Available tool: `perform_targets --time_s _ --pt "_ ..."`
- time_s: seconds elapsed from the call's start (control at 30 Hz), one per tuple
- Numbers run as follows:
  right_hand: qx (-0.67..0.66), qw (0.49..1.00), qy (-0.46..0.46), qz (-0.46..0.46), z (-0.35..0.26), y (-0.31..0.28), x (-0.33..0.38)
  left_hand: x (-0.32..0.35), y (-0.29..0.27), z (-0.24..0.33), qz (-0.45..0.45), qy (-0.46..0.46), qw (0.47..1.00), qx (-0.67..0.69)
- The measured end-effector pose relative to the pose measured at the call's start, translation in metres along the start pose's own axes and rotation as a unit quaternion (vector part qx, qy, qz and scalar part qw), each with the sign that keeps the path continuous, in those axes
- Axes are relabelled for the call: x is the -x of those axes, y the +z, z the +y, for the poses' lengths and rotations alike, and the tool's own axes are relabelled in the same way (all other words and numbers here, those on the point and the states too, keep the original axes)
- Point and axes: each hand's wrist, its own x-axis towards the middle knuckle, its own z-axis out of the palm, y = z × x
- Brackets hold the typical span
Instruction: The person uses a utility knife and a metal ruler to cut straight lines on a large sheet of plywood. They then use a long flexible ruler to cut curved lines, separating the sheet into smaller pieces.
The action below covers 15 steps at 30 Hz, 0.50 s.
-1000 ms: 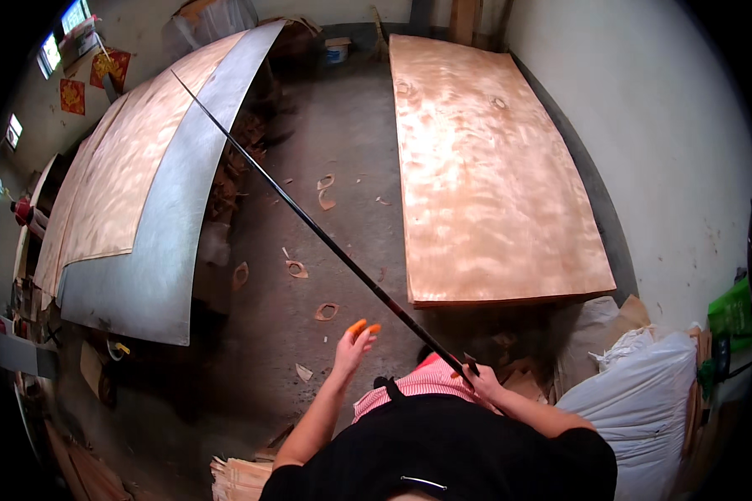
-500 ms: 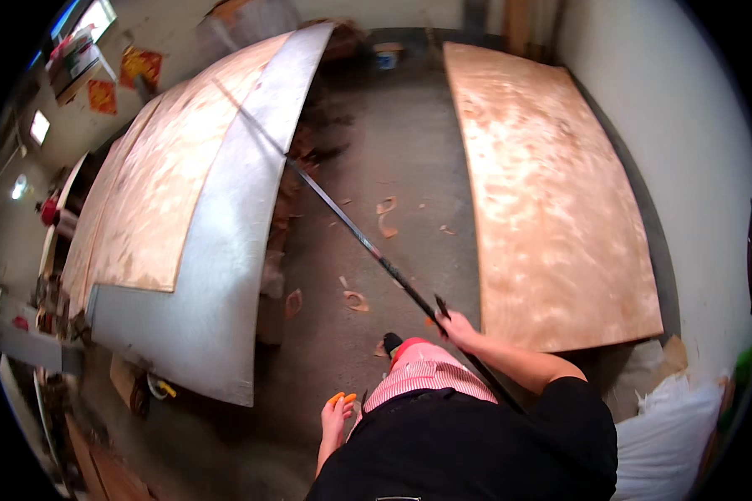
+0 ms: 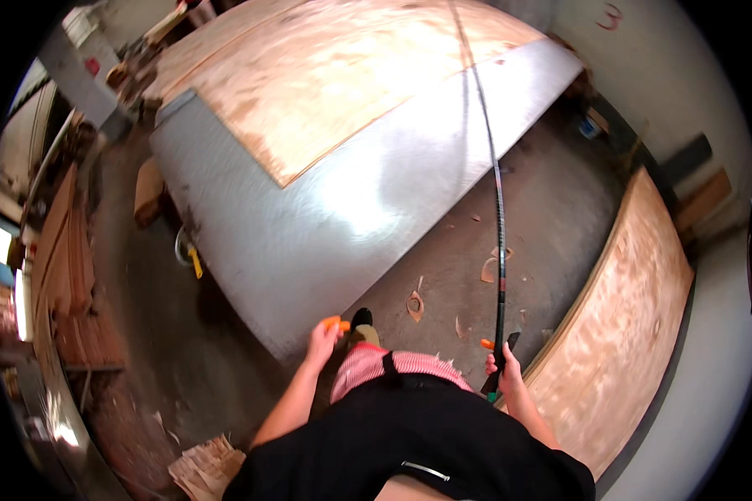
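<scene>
My right hand [image 3: 510, 374] is closed around the near end of a long, thin black pole [image 3: 500, 225]. The pole runs away from me over the metal-topped table [image 3: 259, 242], and its far end reaches above the plywood sheets [image 3: 309, 92]. A short dark flat piece [image 3: 514, 341] sticks up beside that hand; its kind is unclear. Near the table's front corner, my left hand [image 3: 321, 343] has its fingers loosely bent and apart, with no tool seen in it. Orange covers appear on fingertips of both hands.
A plywood stack [image 3: 622, 334] stands low at the right by the wall. Wood scraps [image 3: 415, 306] litter the floor between it and the table. A yellow-handled thing [image 3: 194, 260] is at the table's left edge. Veneer pieces [image 3: 207, 468] lie at lower left, with a blue-white bucket [image 3: 591, 125] far right.
My view has turned left, and I am nearer the metal-topped table. The pole now points almost straight ahead instead of far left. My left hand has come forward to the table's corner.
</scene>
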Motion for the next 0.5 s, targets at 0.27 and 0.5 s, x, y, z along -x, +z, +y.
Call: perform_targets --time_s 0.27,0.5 --pt "0.0 0.999 -0.035 0.011 -0.062 0.116 -0.044 -0.172 -0.058 0.115 0.232 0.265 0.891 -0.287" --pt "0.017 0.999 -0.04 0.019 -0.056 0.173 -0.044 -0.269 -0.099 0.144 0.21 0.21 0.788 -0.538"
